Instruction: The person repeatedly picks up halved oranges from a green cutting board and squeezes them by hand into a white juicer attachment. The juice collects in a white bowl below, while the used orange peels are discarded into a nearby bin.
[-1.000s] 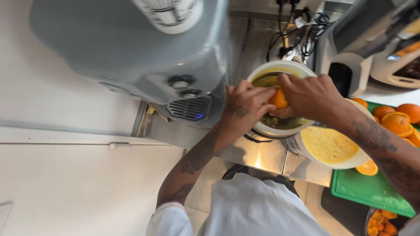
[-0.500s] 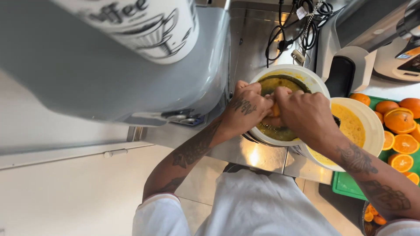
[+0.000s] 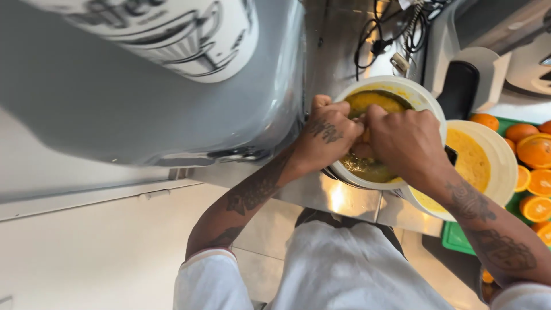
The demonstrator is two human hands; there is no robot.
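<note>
Head view, looking straight down: left hand (image 3: 328,133) and right hand (image 3: 402,140) curled tight side by side over a white juicer bowl (image 3: 427,99), fingers closed around a piece of orange (image 3: 364,136) barely visible between them, pressed above pulpy juice. Just right, touching the bowl, a white tub of orange juice (image 3: 505,155); beyond it, halved oranges (image 3: 536,166) on a green board (image 3: 459,236), steel worktop (image 3: 350,198) beneath.

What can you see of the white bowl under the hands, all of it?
The white bowl is round, looks like plastic, and stands upright on the steel counter. Its inside is smeared with wet yellow-orange pulp and juice. Both hands, left hand and right hand, press a piece of orange down in its middle, hiding the centre. A second white container of yellow pulp sits against its right side.
</note>
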